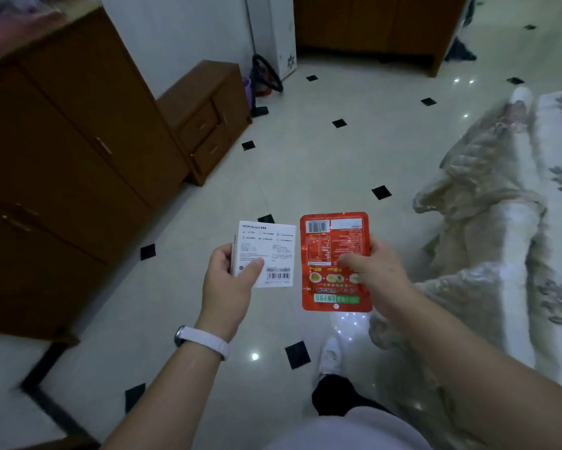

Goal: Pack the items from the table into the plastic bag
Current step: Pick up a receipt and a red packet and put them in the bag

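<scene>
Floor (305,164): pale glossy tiles with small black diamond insets, lying beneath the red pouch (334,241). Both task items are held in the air above it.

Surroundings, placed from the red pouch:
- Left and beyond: tall wooden cabinet (62,164), then a lower wooden drawer unit (205,118) further back.
- Right: sofa under a pale floral cover (487,222), near the pouch's right edge but apart from it.
- Below, nearer the body: one white shoe (330,355) on the tiles.
- Nothing stands between the camera and either item.

White box (273,248): just left of the red pouch, a narrow gap between them, not touching. The left hand (227,280) grips its near-left corner, thumb pressed on the printed face, remaining fingers hidden behind the box. White watch strap (205,341) on that wrist. The box is nearly square, printed face up towards the camera, tilted slightly clockwise; heading line at the far edge, barcode at the near-right corner.

Red pouch: the right hand (380,274) pinches it at mid-height on its right edge, thumb on the printed face, fingers (375,245) curled round behind. Flat face towards the camera. Long axis runs away from the body; barcode at the far end, hang hole at the near end, print upside down from this view.
</scene>
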Demonstrator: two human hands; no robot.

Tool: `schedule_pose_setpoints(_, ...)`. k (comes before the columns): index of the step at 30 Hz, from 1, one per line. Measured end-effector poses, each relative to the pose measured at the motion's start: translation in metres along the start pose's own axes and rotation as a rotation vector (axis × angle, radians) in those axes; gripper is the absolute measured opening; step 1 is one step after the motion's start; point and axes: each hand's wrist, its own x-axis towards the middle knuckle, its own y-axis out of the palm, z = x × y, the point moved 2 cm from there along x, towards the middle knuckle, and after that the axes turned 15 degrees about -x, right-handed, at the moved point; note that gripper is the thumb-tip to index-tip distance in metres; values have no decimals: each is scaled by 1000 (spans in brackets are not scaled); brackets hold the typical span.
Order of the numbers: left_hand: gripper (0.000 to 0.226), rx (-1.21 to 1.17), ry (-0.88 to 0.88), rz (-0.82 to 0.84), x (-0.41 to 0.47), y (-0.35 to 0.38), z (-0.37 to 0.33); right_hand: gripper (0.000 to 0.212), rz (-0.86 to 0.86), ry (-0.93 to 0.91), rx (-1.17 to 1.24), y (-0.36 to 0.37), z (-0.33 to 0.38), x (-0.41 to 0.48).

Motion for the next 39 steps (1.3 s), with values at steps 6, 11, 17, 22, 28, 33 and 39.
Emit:
schedule_pose_setpoints(6, 27, 57, -12, 26, 101, 54, -38, 24, -56, -12, 9, -37, 59, 98)
schedule_pose_setpoints(11, 29, 6, -8, 57, 166, 103, -51, 25, -132, -5, 50, -69, 95, 156)
schedule_pose_setpoints(17, 28, -72, -7, 91, 245, 139, -56, 24, -161, 19, 9, -72, 118, 211)
schedule_pose_setpoints(22, 27, -100, -26, 139, 328, 163, -55, 26, -227, 64, 19, -71, 141, 281)
schedule_pose_setpoints(28, 27, -122, -95, 238, 454, 198, -64, 24, -359, 115, 11, -72, 190, 375)
schedule_pose_setpoints(33, 26, -107, -107, 357, 549, 238, -88, 24, -429, 126, -25, -75, 239, 443)
schedule_pose_setpoints(39, 24, -97, -167, 483, 617, 304, -91, 25, -496, 149, 18, -94, 266, 499)
